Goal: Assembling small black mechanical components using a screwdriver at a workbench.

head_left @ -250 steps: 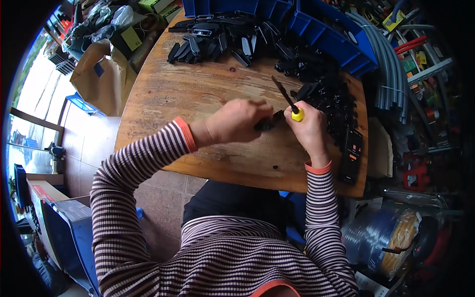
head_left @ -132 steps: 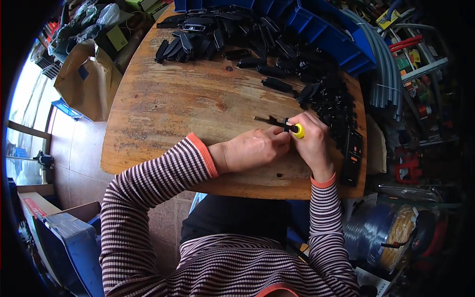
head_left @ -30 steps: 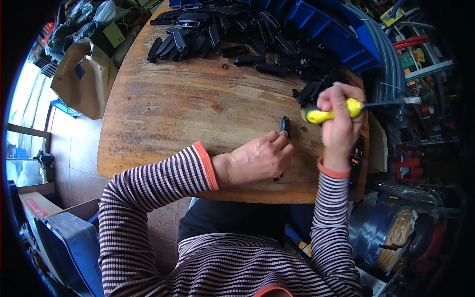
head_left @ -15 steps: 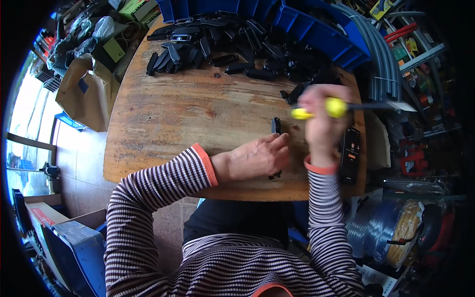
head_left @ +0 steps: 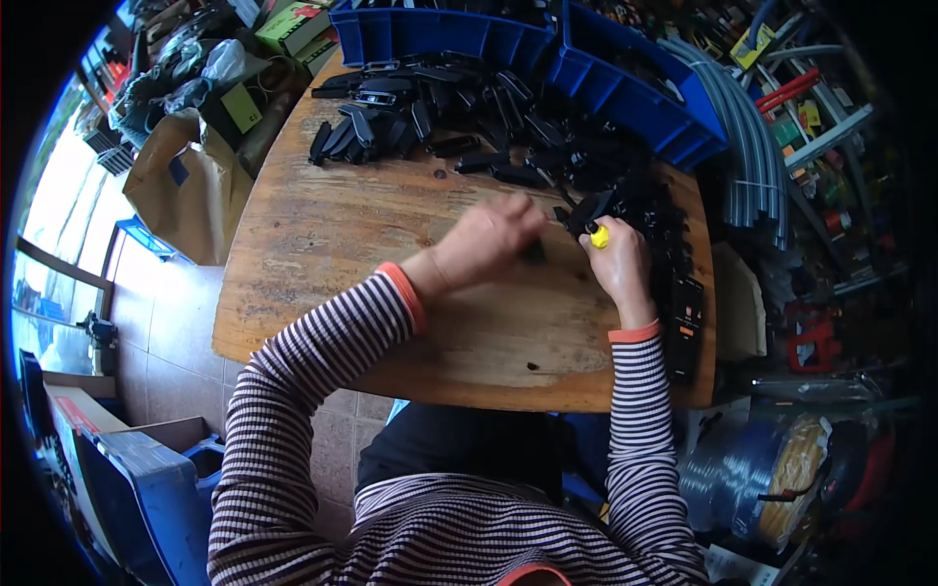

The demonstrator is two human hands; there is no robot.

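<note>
Since the preceding frame, the left hand (head_left: 493, 239) had moved from the near part of the wooden table (head_left: 332, 264) toward its middle, and the shaft of the yellow-handled tool (head_left: 600, 236) had swung from pointing right to pointing toward the far side and left. The right hand (head_left: 618, 266) was closed around the handle, fingers wrapped, beside the pile of black parts (head_left: 674, 220) at the right of the table. The left hand was blurred, its fingers bent; a single dark part (head_left: 532, 253) showed just beside the fingertips, over the middle of the table, and whether the fingers gripped it could not be told. Two blue bins stood along the far edge. The left bin (head_left: 445, 37) showed mainly its ribbed outer wall, and its contents could not be made out. The right bin (head_left: 635, 109) sat at an angle and contained dark items and one pale piece, too small to identify. Black elongated parts (head_left: 420, 117) lay heaped in front of both bins. Left of the table, a brown paper bag (head_left: 210, 181) stood open; its contents could not be determined. At lower left, a blue container (head_left: 171, 498) was positioned beside a cardboard box (head_left: 83, 405). A black phone (head_left: 687, 327) lay near the right edge of the table, and a small dark fragment (head_left: 532, 366) lay near the front edge.
</note>
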